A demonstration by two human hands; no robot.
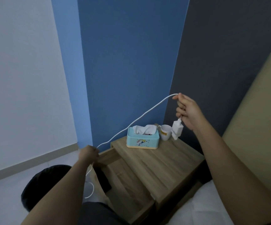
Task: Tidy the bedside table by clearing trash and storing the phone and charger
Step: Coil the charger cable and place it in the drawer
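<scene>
My right hand is raised above the wooden bedside table and grips the white charger cable near its plug end. The white charger adapter dangles below that hand. The cable slopes down and left to my left hand, which is closed around it over the left edge of the open drawer. Below the left hand the cable hangs in a loose loop. A dark flat object, probably the phone, lies in the drawer.
A turquoise tissue box and a white mug stand at the back of the tabletop. A dark round bin sits on the floor at left. A beige headboard and white bedding are at right.
</scene>
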